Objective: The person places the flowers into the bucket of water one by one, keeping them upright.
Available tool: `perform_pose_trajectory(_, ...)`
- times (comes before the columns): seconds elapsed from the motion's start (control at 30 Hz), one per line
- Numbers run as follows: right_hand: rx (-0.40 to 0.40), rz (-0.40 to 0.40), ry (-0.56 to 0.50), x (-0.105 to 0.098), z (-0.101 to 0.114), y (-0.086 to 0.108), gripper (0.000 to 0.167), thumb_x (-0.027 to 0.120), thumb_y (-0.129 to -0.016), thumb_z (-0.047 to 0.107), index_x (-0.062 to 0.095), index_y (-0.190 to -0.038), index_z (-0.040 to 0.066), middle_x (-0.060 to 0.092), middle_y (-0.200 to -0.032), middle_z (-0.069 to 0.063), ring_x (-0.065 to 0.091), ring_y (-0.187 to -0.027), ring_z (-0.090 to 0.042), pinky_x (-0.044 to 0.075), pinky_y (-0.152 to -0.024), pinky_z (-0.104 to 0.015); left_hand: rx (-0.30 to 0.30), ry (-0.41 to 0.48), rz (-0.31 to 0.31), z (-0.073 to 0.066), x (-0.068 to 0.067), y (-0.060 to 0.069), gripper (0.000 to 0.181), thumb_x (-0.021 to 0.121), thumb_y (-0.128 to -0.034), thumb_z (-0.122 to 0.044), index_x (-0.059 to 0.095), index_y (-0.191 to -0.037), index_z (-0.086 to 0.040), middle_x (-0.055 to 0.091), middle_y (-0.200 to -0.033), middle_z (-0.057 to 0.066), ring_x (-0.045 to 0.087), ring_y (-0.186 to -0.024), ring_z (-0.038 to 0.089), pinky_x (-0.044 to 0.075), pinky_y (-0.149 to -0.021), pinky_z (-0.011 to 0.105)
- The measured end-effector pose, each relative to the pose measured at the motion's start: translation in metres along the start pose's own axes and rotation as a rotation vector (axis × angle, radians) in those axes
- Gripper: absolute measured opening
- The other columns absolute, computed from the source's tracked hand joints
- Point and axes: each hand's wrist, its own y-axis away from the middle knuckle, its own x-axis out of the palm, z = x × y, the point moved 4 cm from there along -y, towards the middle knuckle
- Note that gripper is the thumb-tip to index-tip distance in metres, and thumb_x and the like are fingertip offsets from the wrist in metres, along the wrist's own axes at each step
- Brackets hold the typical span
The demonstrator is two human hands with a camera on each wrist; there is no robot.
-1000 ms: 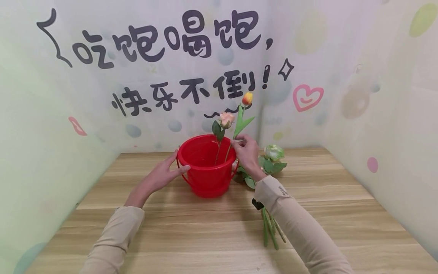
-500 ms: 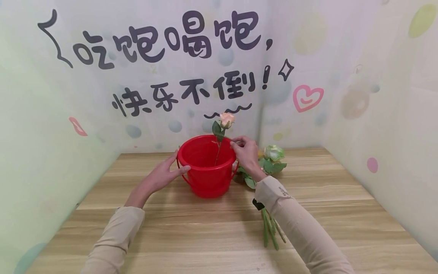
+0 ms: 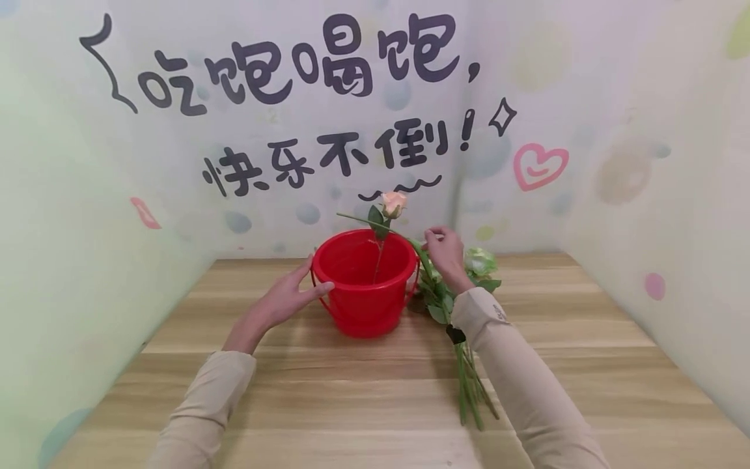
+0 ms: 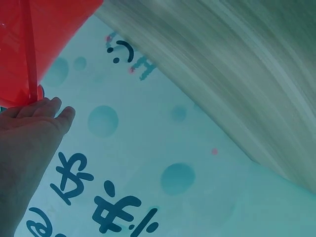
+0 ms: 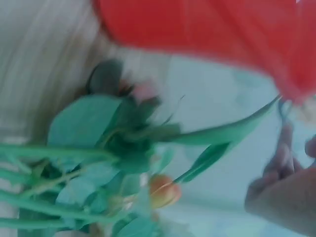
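Note:
In the head view, the left hand (image 3: 281,301) rests against the left side of the red bucket (image 3: 366,309), thumb and fingers spread. Its fingers (image 4: 48,107) touch the bucket's outside in the left wrist view. A pink rose (image 3: 394,204) stands in the bucket. A tulip's bare stem (image 3: 363,220) lies across the rim, its end pointing left; its orange head (image 5: 166,191) hangs down outside in the right wrist view. The right hand (image 3: 448,257) is raised just right of the tulip's leaves, fingers slightly bent, holding nothing visible.
Right of the bucket lies a bunch of flowers with a pale green bloom (image 3: 480,262), its green stems (image 3: 469,384) reaching towards the front of the wooden table (image 3: 328,410). Behind the table hangs a printed backdrop (image 3: 263,215).
The tulip, upright in the right hand's pinch earlier, has tipped over to the right and is let go. The right hand has moved slightly right; the left hand stays on the bucket.

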Motion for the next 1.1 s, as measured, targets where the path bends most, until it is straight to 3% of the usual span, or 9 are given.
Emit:
perform_pose_trajectory(0.1, 0.020, 0.097, 0.030, 0.000, -0.013, -0.003, 0.038, 0.047, -0.111, 0.022, 0.065, -0.132, -0.004, 0.072, -0.098, -0.022, 0.068, -0.093, -0.036, 0.043, -0.061, -0.025, 0.004, 0.009, 0.004, -0.002, 0.003, -0.001, 0.099, 0.070, -0.0925, -0.057, 0.018, -0.168, -0.020, 0.027, -0.168, 0.013, 0.030, -0.149, 0.042, 0.052, -0.099, 0.059)
perform_pose_trajectory(0.23, 0.004, 0.165, 0.034, 0.004, -0.022, -0.003, 0.040, 0.045, -0.112, 0.027, 0.068, -0.112, -0.005, 0.060, -0.078, -0.008, 0.057, -0.079, -0.024, 0.043, -0.066, -0.029, 0.014, 0.021, -0.001, -0.006, 0.005, 0.001, 0.097, 0.071, -0.0930, -0.056, 0.019, -0.168, -0.021, 0.027, -0.168, 0.013, 0.029, -0.150, 0.041, 0.051, -0.100, 0.059)
perform_pose_trajectory(0.33, 0.001, 0.168, 0.014, 0.005, -0.024, -0.003, 0.041, 0.044, -0.112, 0.029, 0.065, -0.102, -0.005, 0.052, -0.074, -0.006, 0.051, -0.076, -0.020, 0.041, -0.067, -0.030, 0.016, 0.026, -0.007, -0.009, 0.005, 0.001, 0.097, 0.070, -0.0929, -0.056, 0.019, -0.167, -0.021, 0.028, -0.168, 0.012, 0.029, -0.150, 0.040, 0.051, -0.100, 0.060)
perform_pose_trajectory(0.53, 0.015, 0.148, -0.057, 0.004, -0.023, -0.006, 0.042, 0.043, -0.112, 0.023, 0.066, -0.130, -0.007, 0.069, -0.115, -0.019, 0.067, -0.091, -0.019, 0.050, -0.077, -0.026, 0.006, 0.020, -0.015, -0.011, 0.003, 0.001, 0.099, 0.070, -0.0922, -0.058, 0.018, -0.168, -0.020, 0.029, -0.167, 0.013, 0.029, -0.150, 0.040, 0.050, -0.101, 0.060)
perform_pose_trajectory(0.77, 0.025, 0.147, -0.110, 0.005, -0.019, -0.006, 0.041, 0.043, -0.112, 0.022, 0.063, -0.132, -0.008, 0.064, -0.130, -0.026, 0.069, -0.106, -0.036, 0.053, -0.099, -0.049, 0.002, 0.015, -0.017, -0.010, 0.001, 0.000, 0.100, 0.069, -0.0927, -0.059, 0.017, -0.168, -0.019, 0.028, -0.168, 0.013, 0.028, -0.151, 0.041, 0.049, -0.102, 0.061)
perform_pose_trajectory(0.87, 0.033, 0.151, -0.106, 0.006, -0.018, -0.005, 0.041, 0.044, -0.112, 0.023, 0.062, -0.131, -0.009, 0.064, -0.130, -0.027, 0.068, -0.108, -0.039, 0.052, -0.099, -0.050, -0.003, 0.014, -0.017, -0.008, 0.001, 0.000, 0.099, 0.069, -0.0930, -0.058, 0.017, -0.168, -0.019, 0.027, -0.168, 0.013, 0.028, -0.151, 0.041, 0.048, -0.102, 0.061)
perform_pose_trajectory(1.1, 0.073, 0.100, -0.078, 0.009, -0.018, -0.003, 0.036, 0.053, -0.109, 0.026, 0.065, -0.121, -0.006, 0.071, -0.109, -0.021, 0.070, -0.089, -0.023, 0.053, -0.077, -0.028, -0.012, 0.011, -0.018, -0.003, 0.002, 0.001, 0.100, 0.069, -0.0927, -0.059, 0.016, -0.168, -0.020, 0.027, -0.168, 0.013, 0.028, -0.151, 0.041, 0.049, -0.102, 0.061)
